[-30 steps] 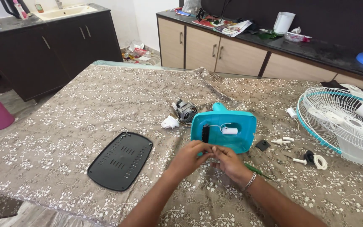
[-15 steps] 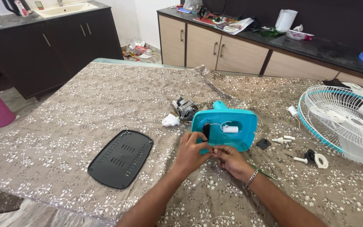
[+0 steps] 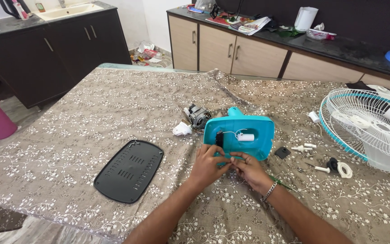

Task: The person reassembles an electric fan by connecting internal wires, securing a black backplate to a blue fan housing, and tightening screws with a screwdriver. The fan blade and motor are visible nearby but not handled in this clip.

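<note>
A turquoise plastic fan base [image 3: 249, 129] lies upside down on the patterned cloth, showing a black part and a white cylinder with thin wires inside. My left hand [image 3: 208, 163] presses against its near edge, fingers curled at the rim. My right hand [image 3: 249, 169], with a bracelet at the wrist, meets the left one there, fingertips pinched at the same edge. What they pinch is too small to make out. A small grey motor [image 3: 198, 116] and a white plug [image 3: 182, 130] lie just behind the base.
A black slotted cover plate [image 3: 129, 171] lies to the left. A white fan grille [image 3: 366, 129] rests at the right, with white screws [image 3: 304, 147], a black cap [image 3: 282, 152] and a ring [image 3: 344, 170] nearby. A green screwdriver [image 3: 280, 183] lies under my right forearm. Cabinets stand behind.
Both hands have crept forward onto the near edge of the turquoise base. The left fingers shifted up toward the black part, then settled back at the rim.
</note>
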